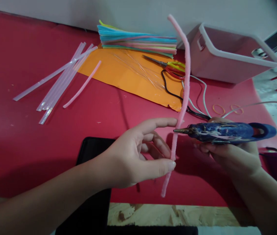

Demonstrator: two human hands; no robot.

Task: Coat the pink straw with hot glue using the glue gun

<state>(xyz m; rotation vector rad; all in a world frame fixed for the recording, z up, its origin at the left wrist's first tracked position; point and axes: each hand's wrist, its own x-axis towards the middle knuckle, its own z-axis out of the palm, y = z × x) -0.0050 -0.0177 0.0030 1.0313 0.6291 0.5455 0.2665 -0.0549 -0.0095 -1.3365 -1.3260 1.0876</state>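
Note:
A long pink pipe cleaner (186,75) stands roughly upright in the view, bent near its top. My left hand (138,153) pinches its lower part between thumb and fingers. In my right hand (236,156) is a blue hot glue gun (226,132), its surface marked with dried glue. The metal nozzle points left and meets the pipe cleaner just above my left thumb, between it and the index finger; whether it touches or only overlaps in view, I cannot tell. Fingers of the right hand are partly hidden beneath the gun.
Glue sticks (57,81) and a short pink pipe cleaner (82,85) lie on the red table (31,140). Behind are an orange envelope (128,71), coloured pipe cleaners (138,40), scissors (167,65), cables (204,88), rubber bands (218,109) and a pink bin (216,65). A black object (89,202) lies below my left arm.

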